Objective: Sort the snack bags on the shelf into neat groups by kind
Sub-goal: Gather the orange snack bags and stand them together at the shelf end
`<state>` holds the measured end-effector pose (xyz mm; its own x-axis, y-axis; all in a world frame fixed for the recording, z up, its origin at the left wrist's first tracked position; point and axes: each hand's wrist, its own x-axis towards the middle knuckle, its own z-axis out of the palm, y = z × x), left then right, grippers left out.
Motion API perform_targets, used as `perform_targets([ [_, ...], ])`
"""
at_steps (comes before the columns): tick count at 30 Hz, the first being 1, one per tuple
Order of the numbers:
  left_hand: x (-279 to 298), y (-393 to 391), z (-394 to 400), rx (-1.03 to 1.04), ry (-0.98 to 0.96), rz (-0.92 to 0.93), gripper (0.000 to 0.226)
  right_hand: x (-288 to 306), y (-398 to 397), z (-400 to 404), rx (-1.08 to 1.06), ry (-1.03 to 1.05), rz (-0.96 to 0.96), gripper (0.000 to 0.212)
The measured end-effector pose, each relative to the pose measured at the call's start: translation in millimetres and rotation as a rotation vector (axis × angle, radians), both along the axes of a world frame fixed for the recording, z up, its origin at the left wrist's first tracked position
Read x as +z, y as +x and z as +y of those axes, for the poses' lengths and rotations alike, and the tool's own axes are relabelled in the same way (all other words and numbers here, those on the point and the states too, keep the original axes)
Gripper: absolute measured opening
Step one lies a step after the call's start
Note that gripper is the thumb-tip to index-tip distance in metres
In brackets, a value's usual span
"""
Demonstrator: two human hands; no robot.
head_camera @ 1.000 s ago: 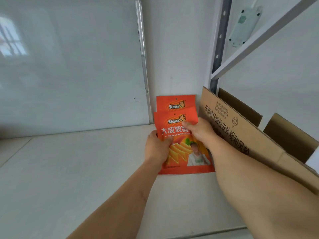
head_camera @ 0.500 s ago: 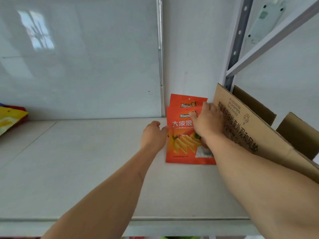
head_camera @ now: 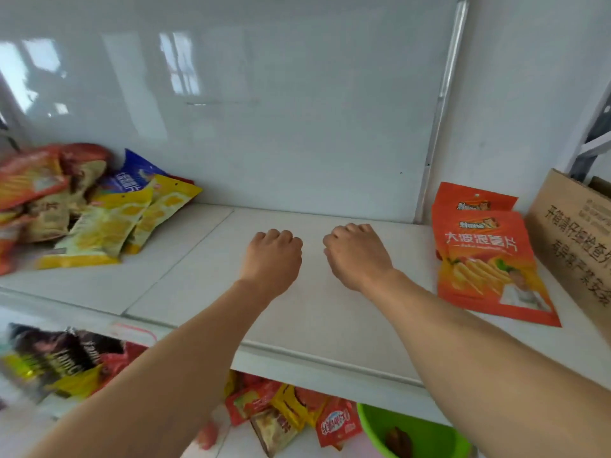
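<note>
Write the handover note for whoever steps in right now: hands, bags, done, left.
Left hand and right hand: both hold nothing, fingers curled, hovering over the bare middle of the upper shelf.
Done: two orange chip bags lie overlapped at the right end, beside the cardboard box.
Left: the mixed pile at the left end, with yellow, blue and red bags jumbled together, is unsorted. More loose bags lie on the shelf below, next to a green bowl.
Next, probably: pull bags from the pile and group them by kind.
</note>
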<state>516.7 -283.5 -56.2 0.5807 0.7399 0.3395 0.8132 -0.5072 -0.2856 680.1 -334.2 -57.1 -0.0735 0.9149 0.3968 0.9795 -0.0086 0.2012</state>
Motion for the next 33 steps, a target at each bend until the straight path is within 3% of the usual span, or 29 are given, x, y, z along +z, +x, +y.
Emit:
perform_targets([
  [13,3,-294,39,0.163,0.047,-0.038,0.034,14,-290,80,0.163,0.006,0.072,0.025],
  [19,0,-393,55,0.290,0.010,-0.153,0.032,20,-394,120,0.223,-0.032,0.095,0.023],
  [23,-3,-444,70,0.436,-0.127,-0.513,0.042,24,-448,153,0.269,-0.035,0.136,0.024],
  [28,-22,-494,118,0.806,-0.502,-1.309,0.081,27,-504,204,0.307,-0.042,0.188,0.032],
  [31,-37,-514,155,0.832,-0.796,-1.659,0.094,25,-532,242,0.339,-0.021,0.237,0.034],
  [33,-44,-520,175,0.828,-0.891,-1.871,0.101,25,-547,268,0.339,-0.025,0.265,0.035],
])
